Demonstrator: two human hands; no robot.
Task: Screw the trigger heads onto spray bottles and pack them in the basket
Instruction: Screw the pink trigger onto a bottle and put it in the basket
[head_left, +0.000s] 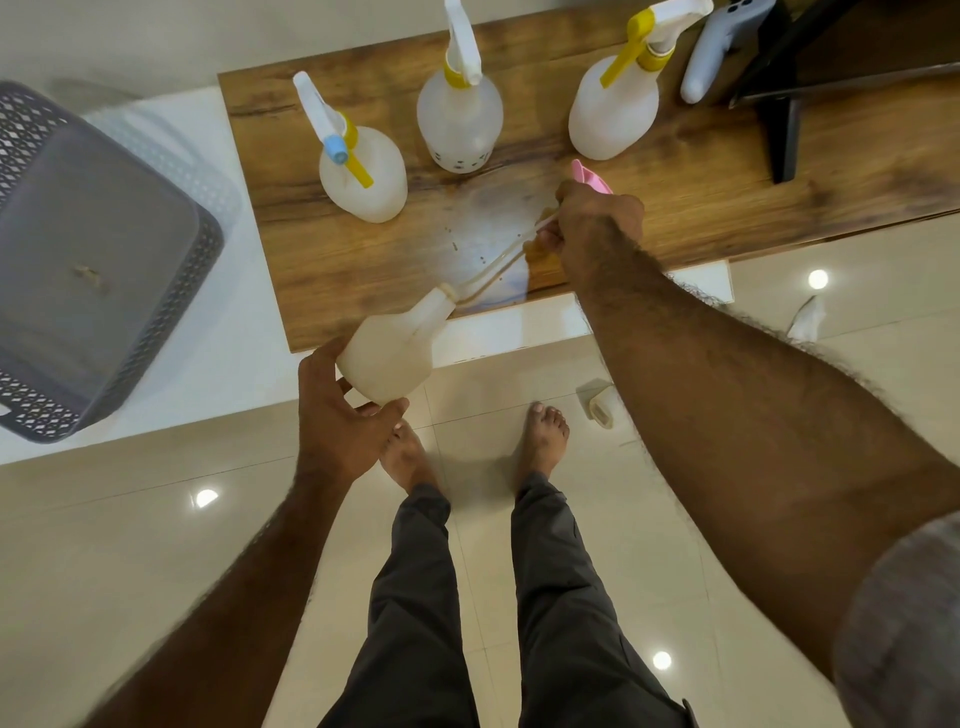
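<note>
The desk (701, 171) top is smooth wood-grain with a faint sheen. The tilted bottle (387, 353) is milky translucent plastic, matt; its dip tube (498, 262) is clear plastic and the pink trigger head (592, 179) smooth plastic. The basket (31, 135) is grey plastic with pierced lattice walls. The floor (156, 519) is glossy tile; the trousers (415, 597) are dark matt cloth

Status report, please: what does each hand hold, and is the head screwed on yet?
Left grip holds open bottle by its base. Right grip holds pink trigger head, tube entering the neck, not screwed. Nothing in the way.
</note>
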